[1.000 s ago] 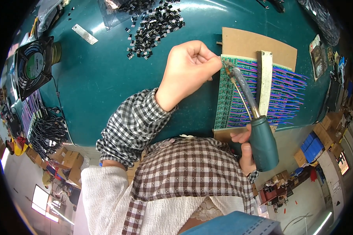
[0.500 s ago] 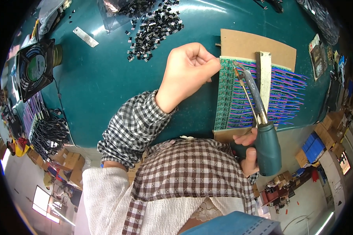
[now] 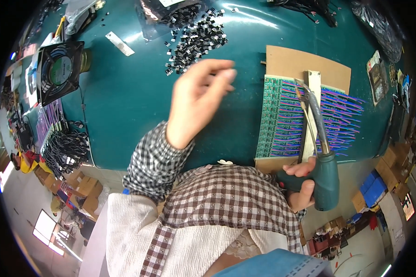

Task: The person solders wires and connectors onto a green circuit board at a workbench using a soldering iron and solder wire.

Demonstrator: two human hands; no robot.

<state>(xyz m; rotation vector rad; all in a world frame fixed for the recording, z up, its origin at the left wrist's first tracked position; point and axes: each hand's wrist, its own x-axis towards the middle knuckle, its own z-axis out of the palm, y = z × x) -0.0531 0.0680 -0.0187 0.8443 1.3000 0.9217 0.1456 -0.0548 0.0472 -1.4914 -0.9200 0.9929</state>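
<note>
My left hand (image 3: 201,99), slightly blurred, is over the table just below a pile of small black components with metal legs (image 3: 201,39). Its thumb and forefinger point right, a little apart, and nothing shows between them. In my right hand (image 3: 301,187) is a soldering gun (image 3: 327,180) with a green handle; its tip points away from me. The tip is above a panel of green circuit boards (image 3: 269,117), whose rows of blue and purple wires (image 3: 339,122) run to the right. A pale bar (image 3: 314,81) lies across the wires. Brown cardboard (image 3: 305,60) sits under the panel.
A black fan (image 3: 60,71) stands at the left, with a bundle of black-cabled wires (image 3: 64,150) nearer me. A metal ruler (image 3: 120,44) lies at the far left. A small tray (image 3: 378,78) and a dark plastic bag (image 3: 379,30) are at the right.
My left hand has moved left, away from the board panel's far left corner, and its pinch has loosened. The soldering gun's tip has shifted slightly right over the wires. The view has shifted a little.
</note>
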